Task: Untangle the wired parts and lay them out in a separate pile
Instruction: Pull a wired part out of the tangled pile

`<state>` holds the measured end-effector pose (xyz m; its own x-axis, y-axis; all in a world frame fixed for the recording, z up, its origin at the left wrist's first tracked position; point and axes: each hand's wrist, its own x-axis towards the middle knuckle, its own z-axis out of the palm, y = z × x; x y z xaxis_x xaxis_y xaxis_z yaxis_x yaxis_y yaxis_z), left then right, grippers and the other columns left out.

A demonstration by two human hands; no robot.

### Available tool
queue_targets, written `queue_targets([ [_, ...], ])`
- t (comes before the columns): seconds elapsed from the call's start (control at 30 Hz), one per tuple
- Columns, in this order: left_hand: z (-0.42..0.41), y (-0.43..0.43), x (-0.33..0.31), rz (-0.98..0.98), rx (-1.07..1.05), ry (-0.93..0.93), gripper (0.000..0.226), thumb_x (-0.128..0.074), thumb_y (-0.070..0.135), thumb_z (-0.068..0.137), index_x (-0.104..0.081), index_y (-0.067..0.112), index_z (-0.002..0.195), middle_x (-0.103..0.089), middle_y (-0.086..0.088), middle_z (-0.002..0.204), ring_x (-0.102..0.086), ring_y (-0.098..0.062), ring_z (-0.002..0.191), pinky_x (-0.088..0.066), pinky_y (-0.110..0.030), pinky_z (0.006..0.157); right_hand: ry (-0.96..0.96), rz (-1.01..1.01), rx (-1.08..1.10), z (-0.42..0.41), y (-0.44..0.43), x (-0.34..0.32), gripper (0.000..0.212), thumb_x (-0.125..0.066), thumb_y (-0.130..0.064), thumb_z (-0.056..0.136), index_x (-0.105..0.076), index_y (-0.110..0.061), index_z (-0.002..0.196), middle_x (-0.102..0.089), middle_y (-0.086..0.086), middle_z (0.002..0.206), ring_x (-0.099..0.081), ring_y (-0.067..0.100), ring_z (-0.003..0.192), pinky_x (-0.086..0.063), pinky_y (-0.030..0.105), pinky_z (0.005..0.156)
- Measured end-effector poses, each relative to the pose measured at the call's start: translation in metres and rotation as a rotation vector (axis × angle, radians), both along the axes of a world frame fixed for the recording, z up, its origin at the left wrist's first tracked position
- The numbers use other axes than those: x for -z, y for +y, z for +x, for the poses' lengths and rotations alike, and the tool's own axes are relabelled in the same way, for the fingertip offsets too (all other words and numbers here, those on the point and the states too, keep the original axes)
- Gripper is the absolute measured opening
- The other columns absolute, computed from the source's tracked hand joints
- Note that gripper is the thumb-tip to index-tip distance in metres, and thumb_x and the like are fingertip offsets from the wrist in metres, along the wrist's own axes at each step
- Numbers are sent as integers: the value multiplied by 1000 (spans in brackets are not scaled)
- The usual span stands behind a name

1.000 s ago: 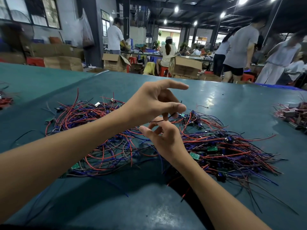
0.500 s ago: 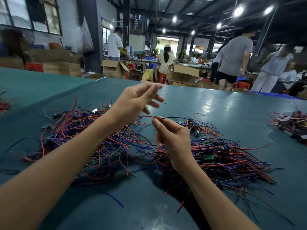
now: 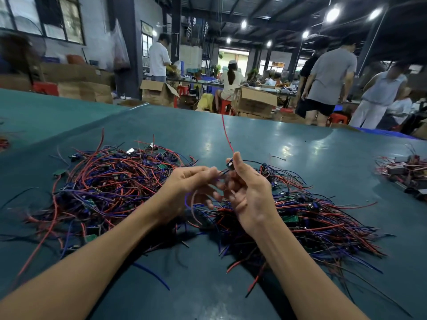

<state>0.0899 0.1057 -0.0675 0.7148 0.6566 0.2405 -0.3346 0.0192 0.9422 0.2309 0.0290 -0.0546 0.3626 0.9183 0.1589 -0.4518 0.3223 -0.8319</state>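
Right hand (image 3: 250, 195) pinches a small wired part (image 3: 230, 164). Left hand (image 3: 184, 184) grips its dark wire (image 3: 223, 172) above the tangle (image 3: 111, 181).

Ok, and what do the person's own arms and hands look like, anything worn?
The left forearm and right forearm are bare to the frame's edge, with no sleeves showing. The left hand and right hand are ungloved; no rings, watch or wristbands are visible.
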Motion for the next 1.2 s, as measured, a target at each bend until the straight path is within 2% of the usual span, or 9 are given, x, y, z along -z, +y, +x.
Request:
queue_targets([
  [0.1,1,-6,5,31,43,17,40,-66,44,88,-77,7,100,-71,-13,93,-67,-21,64,-53,-27,46,-36,-65,46,3,0,2,32,-89,-44,57,-76,-17,70,-46,-4,56,-48,12,48,-48,25,46],
  [0.17,1,-7,7,87,44,55,37,-70,42,87,-76,8,101,-72,-11,90,-67,-20,64,-54,-27,47,-90,-98,53,4,0,3,35,-90,-44,55,-74,-16,68,-43,-5,53,-41,10,46,-55,28,53],
  [0.33,8,-14,9,164,-57,62,23,-64,20,93,-73,-1,98,-66,-15,72,-63,-18,53,-55,-30,46,-236,-126,66,0,1,7,36,-91,-43,62,-70,-14,63,-52,9,60,-41,22,56,-35,37,57],
  [0.43,8,-18,6,238,-95,106,21,-58,11,99,-69,-7,98,-65,-14,68,-63,-20,50,-57,-32,48,-260,-105,126,1,2,8,38,-90,-41,70,-66,-13,62,-56,12,59,-44,29,60,-37,44,59],
  [0.57,6,-29,0,330,-87,109,20,-60,14,97,-71,-1,90,-71,-16,73,-70,-27,58,-59,-34,52,-218,-81,170,2,2,7,38,-89,-38,73,-61,-14,60,-46,8,50,-40,18,41,-36,25,43],
  [0.67,7,-38,4,377,-53,130,20,-63,14,94,-71,-4,91,-71,-19,74,-73,-32,63,-61,-36,55,-134,-89,234,9,2,0,36,-86,-29,79,-61,-13,58,-32,-1,42,-25,13,33,-26,18,37],
  [0.8,8,-46,6,583,-27,166,14,-66,8,96,-73,1,87,-73,-10,70,-73,-28,60,-60,-35,57,-49,-100,285,21,0,-5,32,-83,-26,81,-60,-5,72,-25,-6,42,-18,10,33,-18,20,35],
  [1.07,1,-54,-1,916,-74,244,21,-70,19,96,-66,21,76,-65,9,57,-61,-6,41,-41,-15,44,36,-90,309,25,2,-7,33,-83,-25,81,-57,-10,69,-25,-6,42,-19,10,35,-18,20,34],
  [1.2,4,-58,-2,1082,-55,248,23,-70,19,96,-66,12,74,-60,3,56,-52,-10,45,-37,-19,46,69,-79,346,31,2,-8,32,-83,-24,82,-58,-10,68,-25,-7,43,-18,8,35,-18,20,34],
])
